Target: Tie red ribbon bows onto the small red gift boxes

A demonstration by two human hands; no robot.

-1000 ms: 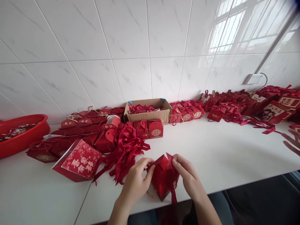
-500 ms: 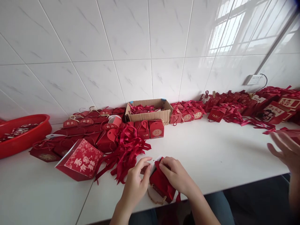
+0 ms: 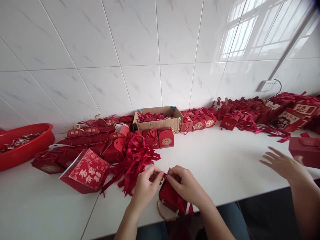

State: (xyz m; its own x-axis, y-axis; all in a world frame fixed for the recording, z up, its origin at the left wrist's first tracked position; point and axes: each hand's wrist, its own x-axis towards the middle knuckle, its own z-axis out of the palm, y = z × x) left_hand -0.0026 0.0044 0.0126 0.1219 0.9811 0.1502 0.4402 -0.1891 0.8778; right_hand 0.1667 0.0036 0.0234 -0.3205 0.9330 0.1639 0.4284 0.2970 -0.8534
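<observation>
A small red gift box (image 3: 171, 198) lies tilted at the table's front edge, with a twisted gold cord handle (image 3: 163, 215) hanging from its near side and red ribbon by my right wrist. My left hand (image 3: 147, 181) pinches the box's far-left end, thumb and forefinger pressed together at a flap edge. Over the top of the box, my right hand (image 3: 183, 183) is closed on it, fingertips at the same end, almost meeting the left ones. A heap of loose red ribbons (image 3: 136, 156) lies just beyond my left hand.
A cardboard box (image 3: 157, 125) of red ribbon pieces stands against the tiled wall. Red gift boxes (image 3: 100, 133) crowd the left, near a red basin (image 3: 45, 136). More decorated boxes (image 3: 285, 120) line the right. At far right are another person's hand (image 3: 282, 163) and a red box (image 3: 305, 151).
My fingertips have drawn closer together at the end of the box, and the white edge there shows less. The other person's hand has moved left and lower, and a red box appears beside it.
</observation>
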